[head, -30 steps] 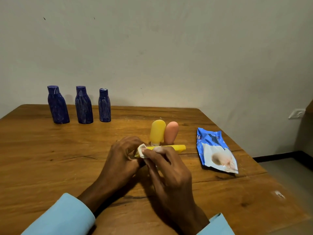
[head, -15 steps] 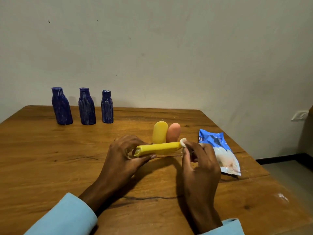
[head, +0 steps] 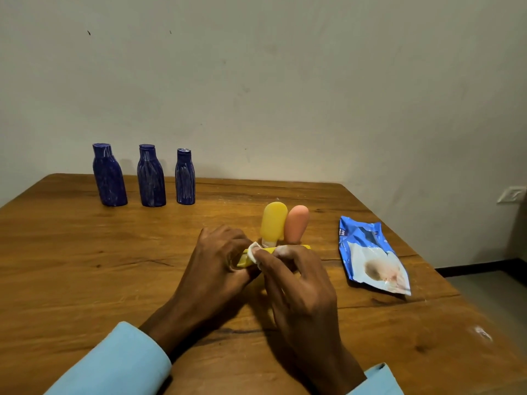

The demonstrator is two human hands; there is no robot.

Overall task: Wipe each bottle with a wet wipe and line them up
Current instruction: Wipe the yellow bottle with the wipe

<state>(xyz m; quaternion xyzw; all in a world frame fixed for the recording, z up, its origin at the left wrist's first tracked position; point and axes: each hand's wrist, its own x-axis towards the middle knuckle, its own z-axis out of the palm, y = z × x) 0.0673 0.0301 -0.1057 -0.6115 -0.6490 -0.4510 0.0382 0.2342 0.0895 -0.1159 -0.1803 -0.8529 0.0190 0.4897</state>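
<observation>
My left hand [head: 216, 260] grips one end of a slim yellow bottle [head: 245, 259] held lying sideways above the table. My right hand [head: 299, 283] pinches a white wet wipe [head: 254, 251] around the bottle near its left end. The bottle's far tip [head: 305, 246] shows past my right fingers. Behind them stand a yellow squeeze bottle [head: 273, 223] and an orange one [head: 296, 223], cap down and touching. Three dark blue bottles [head: 109, 175] [head: 151, 176] [head: 185, 178] stand in a row at the back left.
A blue wet-wipe packet [head: 370, 255] lies flat on the right of the wooden table [head: 85, 266]. The table's right edge drops to the floor [head: 490, 283]. A plain wall rises behind, with a socket [head: 512, 194] at the far right.
My right hand slid the wipe from the bottle's right tip back along it to the left end, close to my left hand. The left hand kept its hold.
</observation>
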